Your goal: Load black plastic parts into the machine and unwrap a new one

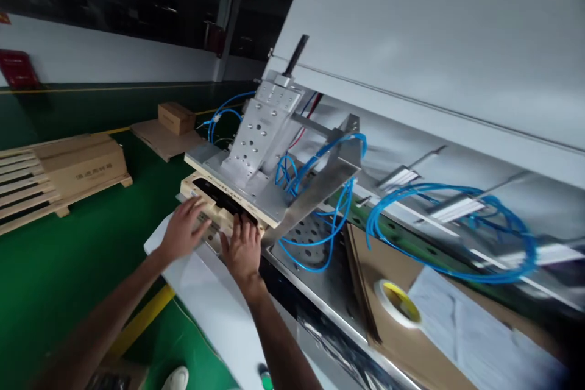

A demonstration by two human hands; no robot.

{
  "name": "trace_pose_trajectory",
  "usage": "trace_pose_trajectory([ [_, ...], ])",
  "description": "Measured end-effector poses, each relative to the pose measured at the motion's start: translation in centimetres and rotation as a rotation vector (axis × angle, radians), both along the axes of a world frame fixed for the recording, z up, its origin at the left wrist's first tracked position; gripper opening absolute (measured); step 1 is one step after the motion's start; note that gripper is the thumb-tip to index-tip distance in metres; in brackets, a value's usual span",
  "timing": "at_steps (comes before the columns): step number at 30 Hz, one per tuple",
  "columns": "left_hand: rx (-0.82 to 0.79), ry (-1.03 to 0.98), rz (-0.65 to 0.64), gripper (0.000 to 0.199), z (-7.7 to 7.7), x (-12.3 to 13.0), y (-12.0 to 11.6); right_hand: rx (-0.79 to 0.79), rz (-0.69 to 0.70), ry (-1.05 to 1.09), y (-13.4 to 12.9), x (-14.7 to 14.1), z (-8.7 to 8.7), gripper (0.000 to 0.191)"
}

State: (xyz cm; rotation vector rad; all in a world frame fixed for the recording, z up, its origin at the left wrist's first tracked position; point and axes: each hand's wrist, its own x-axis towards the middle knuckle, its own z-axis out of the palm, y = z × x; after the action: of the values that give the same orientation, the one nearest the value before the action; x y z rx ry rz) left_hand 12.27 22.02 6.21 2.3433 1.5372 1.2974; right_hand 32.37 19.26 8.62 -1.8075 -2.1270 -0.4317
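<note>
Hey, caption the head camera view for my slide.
Left hand and right hand at a cream block below a metal plate; blue hose coil and tape roll farther right.

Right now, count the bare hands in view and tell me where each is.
2: the left hand at the left part of the pale block, and the right hand toward its right end. No others show.
</note>
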Motion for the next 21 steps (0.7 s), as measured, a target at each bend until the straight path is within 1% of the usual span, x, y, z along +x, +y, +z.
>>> trace_pose_trajectory([
  [2, -0.02, 0.162, 0.085, 0.051, 1.3, 0.2, 3.9, -0.058, 0.029, 0.027, -0.6, -0.5, 0.2, 0.061],
  [3, -0.031, 0.192, 0.084, 0.052, 1.8, 0.3, 5.3, -0.092, 0.041, 0.047, -0.8, -0.7, 0.5, 0.061],
  [4, -0.04, 0.213, 0.078, 0.053, 2.2, 0.2, 6.2, -0.122, 0.041, 0.068, -1.1, -0.9, 0.9, 0.061],
  [5, -0.051, 0.228, 0.059, 0.054, 2.5, 0.1, 6.6, -0.14, 0.035, 0.09, -1.6, -0.9, 1.2, 0.061],
  [6, -0.052, 0.231, 0.037, 0.055, 2.6, -0.2, 6.5, -0.143, 0.027, 0.113, -2.4, -0.9, 1.5, 0.06],
  [8, -0.025, 0.215, 0.009, 0.057, 2.4, -0.9, 5.1, -0.109, 0.047, 0.171, -5.6, -0.6, 1.7, 0.058],
  [9, 0.03, 0.153, 0.031, 0.057, 1.9, -1.3, 3.8, -0.081, 0.089, 0.213, -8.0, -0.4, 1.6, 0.056],
  [10, 0.089, 0.064, 0.071, 0.058, 1.1, -1.7, 2.2, -0.05, 0.153, 0.261, -10.8, -0.1, 1.3, 0.053],
  [11, 0.139, -0.024, 0.095, 0.06, -0.1, -2.0, 0.3, -0.027, 0.229, 0.314, -13.9, 0.2, 0.9, 0.049],
  [13, 0.162, -0.113, 0.067, 0.057, -3.2, -2.1, -4.5, -0.001, 0.344, 0.423, -20.6, 0.8, 0.0, 0.044],
  [14, 0.127, -0.125, 0.024, 0.053, -5.0, -1.9, -7.3, 0.016, 0.326, 0.479, -23.9, 1.1, -0.5, 0.043],
  [15, 0.094, -0.128, -0.038, 0.051, -6.8, -1.4, -10.3, 0.048, 0.257, 0.528, -27.0, 1.6, -1.1, 0.043],
  [16, 0.062, -0.121, -0.106, 0.049, -8.4, -0.7, -13.4, 0.092, 0.159, 0.58, -29.8, 2.1, -1.7, 0.041],
  [17, 0.026, -0.078, -0.196, 0.045, -9.8, 0.2, -16.4, 0.156, 0.041, 0.632, -32.4, 2.8, -2.3, 0.04],
  [18, 0.005, -0.031, -0.28, 0.041, -10.9, 1.4, -19.0, 0.23, -0.082, 0.67, -34.5, 3.5, -2.8, 0.038],
  [19, -0.018, 0.021, -0.359, 0.038, -11.6, 2.7, -21.3, 0.302, -0.208, 0.693, -36.2, 4.4, -3.4, 0.035],
  [20, -0.036, 0.056, -0.411, 0.038, -11.9, 4.0, -23.1, 0.369, -0.329, 0.706, -37.6, 5.3, -3.9, 0.03],
  [21, -0.042, 0.079, -0.448, 0.039, -12.0, 5.2, -24.4, 0.425, -0.44, 0.705, -38.7, 6.3, -4.4, 0.025],
])
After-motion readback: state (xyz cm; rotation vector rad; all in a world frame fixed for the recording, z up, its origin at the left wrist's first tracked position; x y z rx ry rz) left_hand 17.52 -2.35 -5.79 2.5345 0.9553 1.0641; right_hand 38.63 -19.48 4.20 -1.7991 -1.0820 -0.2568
